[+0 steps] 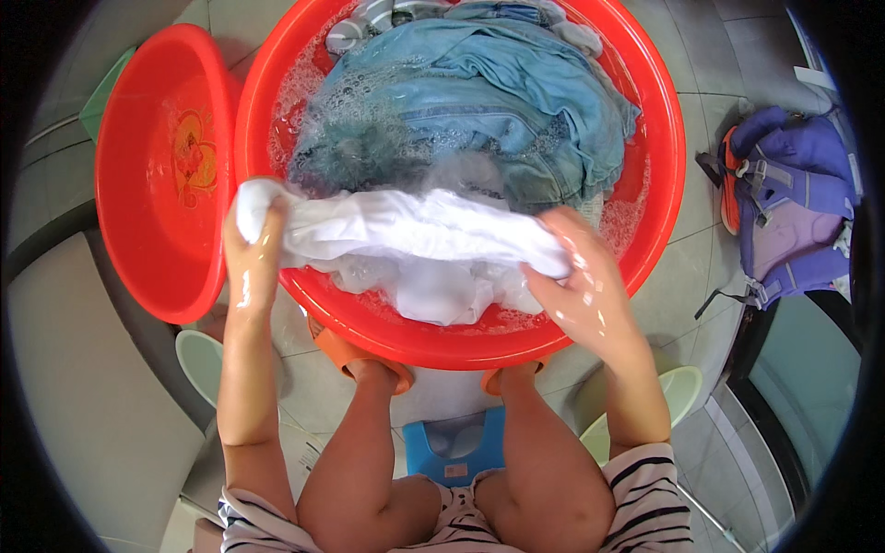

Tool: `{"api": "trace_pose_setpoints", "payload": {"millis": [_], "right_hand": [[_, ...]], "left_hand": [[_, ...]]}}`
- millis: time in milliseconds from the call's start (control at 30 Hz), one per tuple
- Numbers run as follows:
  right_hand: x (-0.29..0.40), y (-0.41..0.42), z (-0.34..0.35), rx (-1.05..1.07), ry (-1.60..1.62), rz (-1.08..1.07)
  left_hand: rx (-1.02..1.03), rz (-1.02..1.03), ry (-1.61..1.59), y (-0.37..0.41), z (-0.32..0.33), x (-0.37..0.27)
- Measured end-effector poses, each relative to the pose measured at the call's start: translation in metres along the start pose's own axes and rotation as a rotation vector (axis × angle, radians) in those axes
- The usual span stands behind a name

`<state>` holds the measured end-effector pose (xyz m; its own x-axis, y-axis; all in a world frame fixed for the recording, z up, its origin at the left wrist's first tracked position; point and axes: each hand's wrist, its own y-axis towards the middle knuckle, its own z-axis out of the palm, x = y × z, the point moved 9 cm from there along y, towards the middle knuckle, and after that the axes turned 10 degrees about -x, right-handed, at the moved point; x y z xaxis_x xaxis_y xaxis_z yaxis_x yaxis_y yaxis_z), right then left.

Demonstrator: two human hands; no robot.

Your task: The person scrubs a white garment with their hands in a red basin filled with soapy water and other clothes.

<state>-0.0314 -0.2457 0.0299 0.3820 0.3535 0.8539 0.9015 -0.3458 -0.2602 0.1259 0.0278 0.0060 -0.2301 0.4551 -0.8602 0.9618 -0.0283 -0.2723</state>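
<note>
A wet white cloth garment (415, 225) is stretched between my hands above the near side of a large red plastic tub (429, 349). My left hand (254, 238) grips its left end, where the fabric bunches over the thumb. My right hand (584, 276) holds the opposite end, slightly blurred. Below the stretched part, more white fabric (442, 294) hangs down to the sudsy water at the tub's near wall. Blue denim clothing (477, 90) lies soaking in the tub behind it, with foam bubbles on the left. What kind of garment the white one is, I cannot tell.
A smaller red basin (148, 200) stands tilted at the left. Pale green basins show at lower left (200, 359) and lower right (681, 394). A purple backpack (795, 207) lies on the tiled floor (691, 290) at right. A blue plastic stool (453, 449) is between my legs.
</note>
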Motion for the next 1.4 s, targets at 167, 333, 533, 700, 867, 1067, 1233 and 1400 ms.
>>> {"api": "trace_pose_setpoints", "payload": {"millis": [167, 333, 533, 700, 867, 1067, 1233, 1400], "right_hand": [[0.056, -0.014, -0.018, 0.077, 0.217, -0.279], [0.070, -0.016, 0.023, 0.325, 0.329, -0.241], [-0.030, 0.014, 0.037, 0.011, 0.441, 0.390], [-0.018, 0.027, 0.070, -0.361, -0.003, -0.198], [-0.064, 0.049, 0.091, -0.273, -0.115, 0.056], [-0.090, 0.050, 0.097, -0.407, 0.385, 0.439], [-0.098, 0.039, 0.142, -0.442, 1.202, 0.733], [-0.089, 0.032, 0.153, -0.132, 1.156, 0.674]], "left_hand": [[0.092, 0.738, 0.982, -0.037, 0.030, -0.071], [0.864, 0.514, 0.246, -0.077, 0.096, -0.070], [0.500, -0.090, -0.103, -0.025, 0.092, -0.004], [0.344, 0.586, 0.501, -0.024, 0.133, -0.006], [0.447, 0.405, 0.677, -0.001, 0.146, 0.032], [0.078, 1.144, 0.821, -0.024, 0.141, 0.030], [0.352, 0.059, -0.216, -0.046, 0.145, 0.005], [0.316, 0.838, 0.071, -0.086, 0.132, -0.067]]}}
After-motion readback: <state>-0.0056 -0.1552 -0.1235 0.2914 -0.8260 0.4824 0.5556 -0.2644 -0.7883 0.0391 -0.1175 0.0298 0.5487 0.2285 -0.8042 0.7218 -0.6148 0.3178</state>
